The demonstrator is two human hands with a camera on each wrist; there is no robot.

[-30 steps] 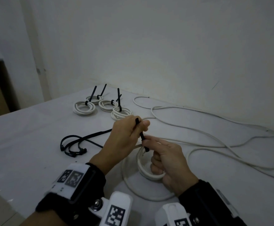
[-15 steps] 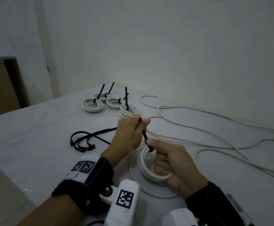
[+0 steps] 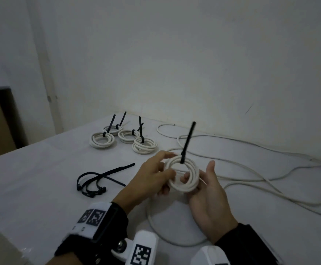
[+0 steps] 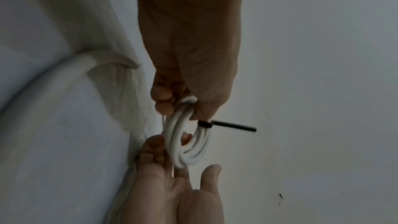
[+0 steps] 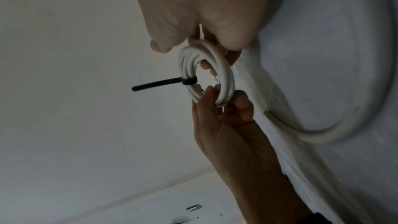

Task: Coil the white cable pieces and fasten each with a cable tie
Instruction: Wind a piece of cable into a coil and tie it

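Note:
A coiled white cable is held above the table, facing me, with a black cable tie cinched at its top and the tail sticking straight up. My left hand pinches the coil's left rim between thumb and fingers. My right hand cradles the right side, its fingers curling up through the hole while the thumb stands clear. In the left wrist view, the coil and tie sit between both hands. The right wrist view shows the coil, the tie and a right fingertip inside the ring.
Several tied coils lie at the back left of the white table. Loose black ties lie left of my hands. Uncoiled white cables sprawl to the right, and one loop curves under my wrists. A wall stands close behind.
My left hand has let go of the tie's tail and taken the coil's rim. The coil has risen and turned to face me, and the tail now stands free.

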